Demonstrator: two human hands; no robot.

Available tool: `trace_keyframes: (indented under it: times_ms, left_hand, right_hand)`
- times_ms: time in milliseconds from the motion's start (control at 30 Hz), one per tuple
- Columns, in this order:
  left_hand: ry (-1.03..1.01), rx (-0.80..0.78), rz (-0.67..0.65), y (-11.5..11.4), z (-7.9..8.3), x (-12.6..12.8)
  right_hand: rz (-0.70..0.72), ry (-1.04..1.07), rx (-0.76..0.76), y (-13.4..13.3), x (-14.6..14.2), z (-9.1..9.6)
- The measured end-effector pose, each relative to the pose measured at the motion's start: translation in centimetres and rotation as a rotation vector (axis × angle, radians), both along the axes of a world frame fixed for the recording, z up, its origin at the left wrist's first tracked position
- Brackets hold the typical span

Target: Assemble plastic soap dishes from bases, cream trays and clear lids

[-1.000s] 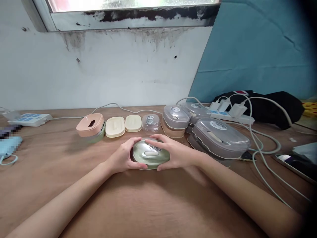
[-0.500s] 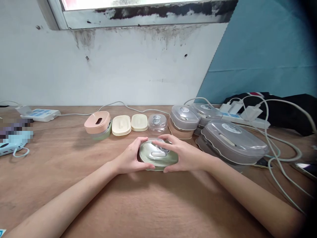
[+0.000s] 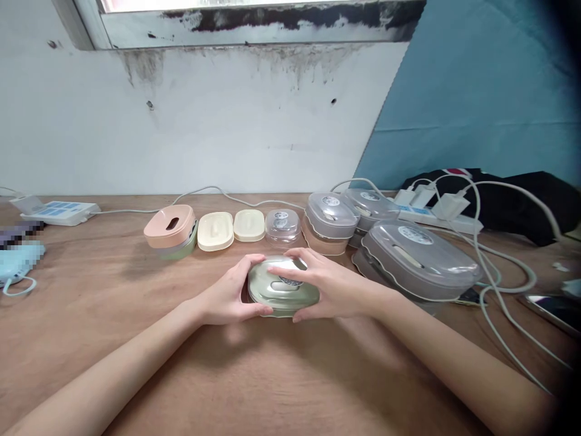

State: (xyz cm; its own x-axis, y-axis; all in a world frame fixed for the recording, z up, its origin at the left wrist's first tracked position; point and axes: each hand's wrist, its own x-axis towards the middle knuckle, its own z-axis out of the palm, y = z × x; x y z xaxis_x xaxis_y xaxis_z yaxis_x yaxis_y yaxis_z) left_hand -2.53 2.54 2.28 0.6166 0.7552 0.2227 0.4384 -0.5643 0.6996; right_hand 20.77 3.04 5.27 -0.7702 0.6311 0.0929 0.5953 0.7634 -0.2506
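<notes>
A pale green oval container with a clear lid [image 3: 281,292] sits on the wooden table [image 3: 136,339] in front of me. My left hand [image 3: 229,297] wraps its left side, thumb under the near rim. From the right, my right hand [image 3: 329,287] grips it, fingers curled over the far rim. Behind the container runs a row: a pink box [image 3: 170,229], two cream lids [image 3: 215,231], a small clear box [image 3: 282,225].
Grey lidded containers [image 3: 417,257] stand stacked at the right, one more [image 3: 330,221] near the row. A power strip with chargers [image 3: 436,212] and white cables [image 3: 499,272] lie at the back right. Another power strip [image 3: 57,212] is at the left, a phone [image 3: 554,309] at the right edge.
The container's far edge has tipped up slightly toward me between my hands; both hands keep their grip. The camera view shifted a little.
</notes>
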Motion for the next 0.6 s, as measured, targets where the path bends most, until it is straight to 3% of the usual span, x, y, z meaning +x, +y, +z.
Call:
trace_keyframes:
  times_ms: [233, 433, 600]
  left_hand:
    - [0.027, -0.035, 0.010, -0.1, -0.6, 0.0]
    - [0.242, 0.123, 0.001, 0.2, -1.7, 0.4]
    - [0.465, 0.210, -0.020, 0.4, -1.6, 0.5]
  right_hand:
    - [-0.024, 0.066, -0.002, 0.1, 0.3, -0.8]
    - [-0.338, 0.004, 0.299, -3.9, 0.4, -1.4]
    - [-0.628, -0.071, 0.457, -6.6, 0.8, -2.6]
